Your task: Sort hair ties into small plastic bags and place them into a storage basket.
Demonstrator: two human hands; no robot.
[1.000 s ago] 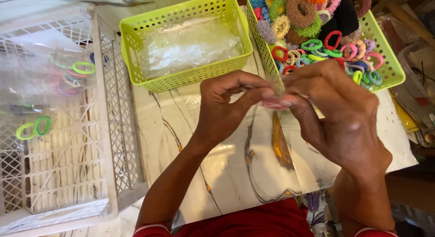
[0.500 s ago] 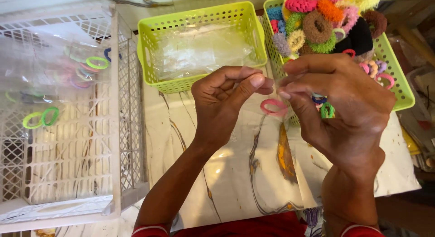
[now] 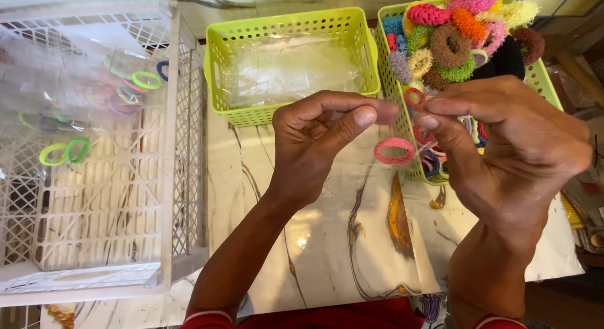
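At far left, a white lattice crate (image 3: pixel 182 146) holds clear packets (image 3: pixel 75 83), each showing small hair ties; a neon green pair (image 3: pixel 64 151) lies lowest, so filled packets appear to be collected there. Next, a lime-green perforated basket (image 3: pixel 217 71) contains a stack of empty clear plastic bags (image 3: pixel 292 68), positioned within reach of both hands. The left hand (image 3: pixel 314 143) is raised over the marbled tabletop (image 3: pixel 327 241), thumb pressed against the fingertips in a pinch; what it grips is too thin and clear to identify, though it is probably the mouth of a bag held open. A pink hair tie (image 3: pixel 394 151) hangs between the hands, just below the fingertips. The right hand (image 3: pixel 509 153) likewise pinches thumb to forefinger at the same point, remaining fingers curled. Behind it, a second lime-green basket (image 3: pixel 390 83) is heaped with fluffy scrunchies (image 3: pixel 450 46) and small ties in mixed colours. No labels are legible.
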